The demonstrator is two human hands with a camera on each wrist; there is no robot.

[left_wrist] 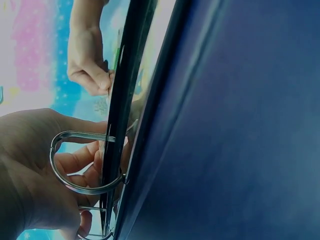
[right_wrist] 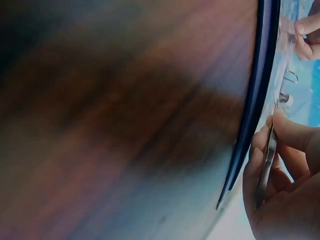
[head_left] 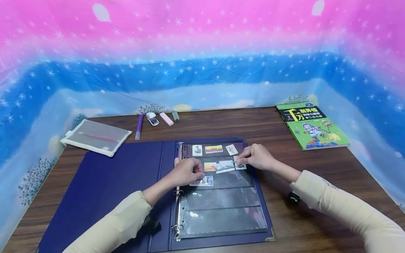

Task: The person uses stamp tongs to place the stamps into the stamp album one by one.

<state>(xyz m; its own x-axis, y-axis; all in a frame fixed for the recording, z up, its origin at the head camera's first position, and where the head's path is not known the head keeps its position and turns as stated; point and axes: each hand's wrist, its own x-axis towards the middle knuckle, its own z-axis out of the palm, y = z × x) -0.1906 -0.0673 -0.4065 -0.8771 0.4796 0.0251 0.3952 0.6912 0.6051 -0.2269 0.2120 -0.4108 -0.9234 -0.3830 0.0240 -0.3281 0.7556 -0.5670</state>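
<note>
A stamp album (head_left: 224, 200) lies unfolded, its black page of clear pocket strips on a ring binder. My right hand (head_left: 257, 157) pinches metal tweezers (right_wrist: 268, 162), their tip at the second strip beside a pale grey stamp (head_left: 225, 166) that lies slightly tilted. Whether the tips grip it is too small to tell. Next to it are an orange stamp (head_left: 210, 167) and another stamp (head_left: 241, 164), partly covered by my right fingers. My left hand (head_left: 185, 172) rests at the page's ring side with bent fingers, partly over a blue-grey stamp (head_left: 207, 181) in the third strip.
Several stamps, including a red-yellow one (head_left: 213, 149), sit in the top strip. Metal rings (left_wrist: 85, 135) rise beside my left hand. Behind the album are a mesh pouch (head_left: 98, 137), purple pen (head_left: 139, 126), correction tape (head_left: 152, 118), pink eraser (head_left: 166, 118) and green book (head_left: 313, 128).
</note>
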